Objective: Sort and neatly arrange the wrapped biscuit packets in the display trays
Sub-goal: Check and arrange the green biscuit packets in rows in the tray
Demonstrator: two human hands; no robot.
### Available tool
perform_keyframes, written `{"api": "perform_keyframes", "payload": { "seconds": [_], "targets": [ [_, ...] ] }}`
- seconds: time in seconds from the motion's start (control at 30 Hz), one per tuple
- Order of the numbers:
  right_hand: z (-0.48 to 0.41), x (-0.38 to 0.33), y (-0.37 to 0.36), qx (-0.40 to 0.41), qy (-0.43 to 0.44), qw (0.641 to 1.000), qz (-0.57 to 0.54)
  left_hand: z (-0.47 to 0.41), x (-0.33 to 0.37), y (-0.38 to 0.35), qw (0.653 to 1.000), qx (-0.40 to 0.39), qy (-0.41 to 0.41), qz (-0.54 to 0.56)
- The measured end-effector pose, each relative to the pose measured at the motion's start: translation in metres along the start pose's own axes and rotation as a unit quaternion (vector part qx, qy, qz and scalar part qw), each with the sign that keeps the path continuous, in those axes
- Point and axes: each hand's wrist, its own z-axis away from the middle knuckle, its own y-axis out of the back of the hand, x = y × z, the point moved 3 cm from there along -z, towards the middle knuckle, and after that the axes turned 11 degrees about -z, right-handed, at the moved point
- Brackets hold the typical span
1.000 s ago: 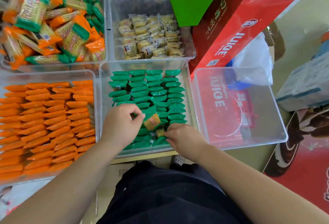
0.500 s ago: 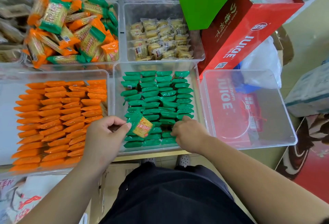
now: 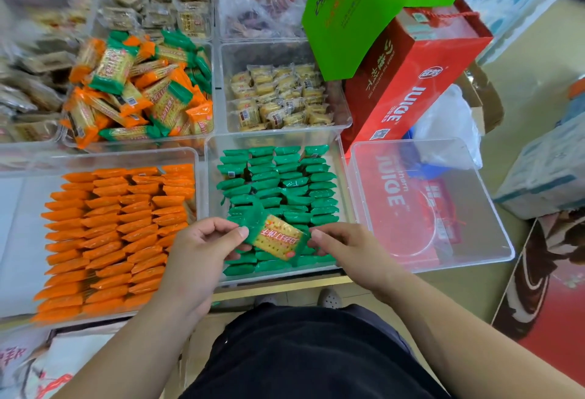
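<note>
- Both hands now hold the green packet point(image 3: 278, 237). The right hand point(image 3: 345, 248) has come up off the green rows point(image 3: 285, 183) and pinches the packet's right end. The left hand point(image 3: 202, 246) keeps pinching the left end.
- I hold it face up, just above the front of the green tray point(image 3: 275, 138). I think it goes into a row there next.
- That tray holds neat rows of green packets.
- On the left, the orange tray point(image 3: 95, 155) is packed with orange packets point(image 3: 120, 224) in rows.
- Behind it, the mixed tray point(image 3: 126, 144) holds a jumble of both colours, so I think more sorting is left.
- Next to that, the back tray point(image 3: 278, 53) holds pale biscuits point(image 3: 278, 97).
</note>
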Motion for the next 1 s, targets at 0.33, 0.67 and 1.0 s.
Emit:
{"api": "perform_keyframes", "payload": {
  "seconds": [0.33,0.67,1.0],
  "targets": [
    [0.03,-0.043,0.013,0.027,0.046,0.936,-0.349,0.019,0.023,-0.003,0.997,-0.038,-0.038,0.049],
    [0.032,-0.049,0.023,0.027,0.066,0.919,-0.387,0.028,0.013,-0.003,0.971,-0.146,0.031,0.186],
    [0.022,-0.025,0.001,-0.02,-0.08,0.822,-0.563,0.045,0.054,-0.009,0.973,-0.172,-0.037,0.152]
  ]
}}
